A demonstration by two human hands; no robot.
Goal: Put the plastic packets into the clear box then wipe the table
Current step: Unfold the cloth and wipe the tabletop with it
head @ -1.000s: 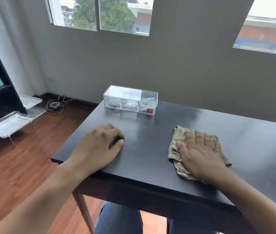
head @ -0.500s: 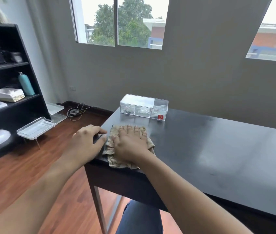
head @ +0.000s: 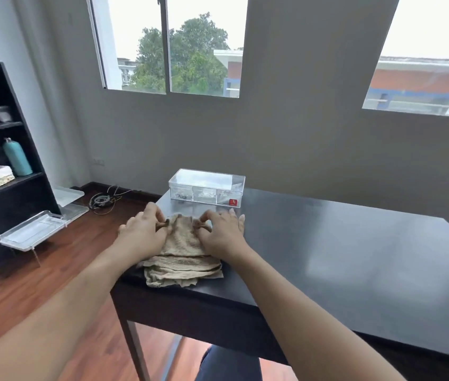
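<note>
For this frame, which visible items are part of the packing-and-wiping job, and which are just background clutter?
Job items: clear box, cloth, table, left hand, right hand.

Lying about: teal bottle, cables, clear tray, black shelf.

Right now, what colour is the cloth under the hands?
Beige cloth, seen best in the head view.

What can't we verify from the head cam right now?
- Contents of the clear box: head view, too small and washed out by glare to count packets.
- Table under the cloth: hidden by the cloth and both hands.
- Fingertips of the left hand and right hand: curled into the cloth.
- Table's right end: cut off by the frame edge.
</note>
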